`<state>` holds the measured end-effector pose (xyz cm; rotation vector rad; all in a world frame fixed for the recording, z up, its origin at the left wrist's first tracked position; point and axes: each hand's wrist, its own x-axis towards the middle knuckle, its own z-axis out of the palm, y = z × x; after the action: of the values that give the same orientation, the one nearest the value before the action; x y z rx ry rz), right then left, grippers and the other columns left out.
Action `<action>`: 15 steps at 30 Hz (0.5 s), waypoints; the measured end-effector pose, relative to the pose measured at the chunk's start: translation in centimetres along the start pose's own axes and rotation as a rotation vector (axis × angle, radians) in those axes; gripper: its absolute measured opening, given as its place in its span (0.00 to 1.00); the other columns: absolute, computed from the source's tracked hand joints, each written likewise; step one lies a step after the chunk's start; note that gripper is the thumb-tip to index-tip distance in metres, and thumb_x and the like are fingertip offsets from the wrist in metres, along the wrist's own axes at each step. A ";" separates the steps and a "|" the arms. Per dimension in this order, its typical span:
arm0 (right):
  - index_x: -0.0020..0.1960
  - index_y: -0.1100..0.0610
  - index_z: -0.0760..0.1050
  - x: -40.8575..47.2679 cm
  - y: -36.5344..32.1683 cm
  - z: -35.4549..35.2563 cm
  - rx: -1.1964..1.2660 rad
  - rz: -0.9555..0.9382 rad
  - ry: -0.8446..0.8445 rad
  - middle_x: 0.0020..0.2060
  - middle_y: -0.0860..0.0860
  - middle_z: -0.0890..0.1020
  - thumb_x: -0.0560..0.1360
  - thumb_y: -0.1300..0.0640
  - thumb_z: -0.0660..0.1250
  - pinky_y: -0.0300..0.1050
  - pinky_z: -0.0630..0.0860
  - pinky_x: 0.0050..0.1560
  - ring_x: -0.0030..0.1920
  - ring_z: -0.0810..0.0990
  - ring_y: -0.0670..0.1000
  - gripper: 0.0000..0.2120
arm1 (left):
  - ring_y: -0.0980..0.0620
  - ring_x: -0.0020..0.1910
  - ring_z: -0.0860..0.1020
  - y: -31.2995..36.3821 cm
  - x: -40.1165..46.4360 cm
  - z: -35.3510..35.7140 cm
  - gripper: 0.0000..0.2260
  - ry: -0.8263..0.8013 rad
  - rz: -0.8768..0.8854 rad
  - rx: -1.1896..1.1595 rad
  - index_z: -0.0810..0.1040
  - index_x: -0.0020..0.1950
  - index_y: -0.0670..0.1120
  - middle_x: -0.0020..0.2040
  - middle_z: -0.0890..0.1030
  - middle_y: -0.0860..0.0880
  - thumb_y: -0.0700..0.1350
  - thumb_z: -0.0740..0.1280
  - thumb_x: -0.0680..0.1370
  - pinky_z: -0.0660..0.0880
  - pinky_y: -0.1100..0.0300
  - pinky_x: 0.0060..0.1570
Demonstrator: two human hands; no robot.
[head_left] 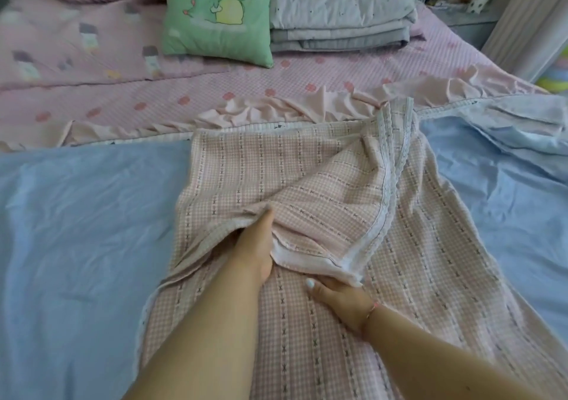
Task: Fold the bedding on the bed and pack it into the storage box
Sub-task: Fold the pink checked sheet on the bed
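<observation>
Folding barely begun: your left hand [256,245] reaches under raised fold of pink checked cover [307,184], fingers hidden, grip unreadable. Your right hand [341,298] pinches lace-trimmed corner just beside it. Grey folded quilt [338,18] lies well beyond. Storage box unseen; packing all ahead.
</observation>
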<state>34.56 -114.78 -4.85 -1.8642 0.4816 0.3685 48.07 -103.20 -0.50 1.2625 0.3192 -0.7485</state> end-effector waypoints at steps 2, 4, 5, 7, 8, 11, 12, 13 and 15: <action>0.73 0.40 0.60 0.5 0.3 -0.3 -0.137 -0.087 0.026 0.73 0.38 0.58 0.57 0.16 0.49 0.44 0.49 0.75 0.75 0.52 0.42 0.49 | 0.42 0.58 0.79 2.8 0.9 0.2 0.23 -0.053 -0.001 -0.199 0.72 0.68 0.42 0.62 0.79 0.40 0.57 0.56 0.82 0.75 0.44 0.58; 0.75 0.40 0.52 0.8 0.2 -0.5 -0.364 -0.157 -0.040 0.71 0.33 0.47 0.54 0.15 0.36 0.42 0.34 0.73 0.73 0.40 0.38 0.55 | 0.39 0.57 0.78 5.8 1.5 -0.1 0.24 -0.062 0.091 -0.466 0.72 0.66 0.43 0.60 0.78 0.38 0.59 0.54 0.82 0.76 0.42 0.55; 0.75 0.40 0.50 1.0 0.3 -0.6 -0.401 -0.166 -0.044 0.70 0.32 0.46 0.53 0.15 0.33 0.41 0.32 0.71 0.72 0.38 0.37 0.56 | 0.39 0.59 0.77 7.2 1.5 -0.4 0.25 -0.042 0.169 -0.604 0.70 0.68 0.44 0.62 0.77 0.39 0.61 0.54 0.81 0.76 0.42 0.56; 0.75 0.40 0.49 1.2 0.3 -0.7 -0.422 -0.163 -0.050 0.70 0.32 0.45 0.52 0.16 0.31 0.40 0.31 0.71 0.71 0.37 0.36 0.57 | 0.42 0.67 0.72 8.3 1.3 -1.1 0.28 0.036 0.301 -0.731 0.62 0.75 0.48 0.72 0.68 0.43 0.63 0.54 0.80 0.70 0.44 0.65; 0.75 0.40 0.49 1.2 0.4 -0.7 -0.424 -0.165 -0.053 0.70 0.32 0.45 0.53 0.16 0.31 0.39 0.31 0.70 0.71 0.37 0.36 0.56 | 0.43 0.71 0.68 7.8 1.1 -1.3 0.29 0.071 0.332 -0.645 0.58 0.77 0.49 0.76 0.63 0.44 0.63 0.53 0.80 0.66 0.45 0.69; 0.75 0.39 0.48 1.1 0.3 -0.5 -0.445 -0.182 -0.031 0.70 0.31 0.43 0.57 0.19 0.31 0.37 0.31 0.69 0.72 0.37 0.36 0.51 | 0.42 0.75 0.61 3.0 0.2 -1.7 0.31 0.161 0.434 0.228 0.54 0.77 0.46 0.77 0.59 0.44 0.63 0.49 0.80 0.61 0.43 0.72; 0.75 0.39 0.47 1.1 0.3 -0.4 -0.475 -0.192 -0.014 0.69 0.30 0.42 0.58 0.19 0.29 0.37 0.31 0.69 0.72 0.37 0.35 0.49 | 0.45 0.75 0.62 0.9 -0.1 -2.1 0.30 0.167 0.504 0.574 0.55 0.77 0.47 0.77 0.61 0.46 0.63 0.48 0.80 0.62 0.45 0.72; 0.75 0.38 0.44 1.1 0.3 -0.2 -0.513 -0.202 0.006 0.70 0.30 0.41 0.58 0.20 0.26 0.37 0.31 0.69 0.72 0.36 0.35 0.49 | 0.48 0.75 0.62 -1.0 -0.3 -2.7 0.29 0.157 0.575 0.894 0.56 0.77 0.49 0.77 0.62 0.48 0.62 0.47 0.80 0.61 0.46 0.73; 0.74 0.38 0.40 1.4 0.2 0.0 -0.605 -0.231 0.040 0.71 0.32 0.39 0.59 0.23 0.22 0.39 0.31 0.71 0.72 0.33 0.36 0.46 | 0.51 0.78 0.52 -3.3 -0.2 -3.4 0.27 0.114 0.619 1.442 0.50 0.79 0.51 0.79 0.54 0.51 0.59 0.45 0.81 0.49 0.50 0.77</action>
<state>35.66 -115.04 -5.67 -2.4878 0.1808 0.3438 46.37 -100.28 -3.89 2.5770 -0.6608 -0.2784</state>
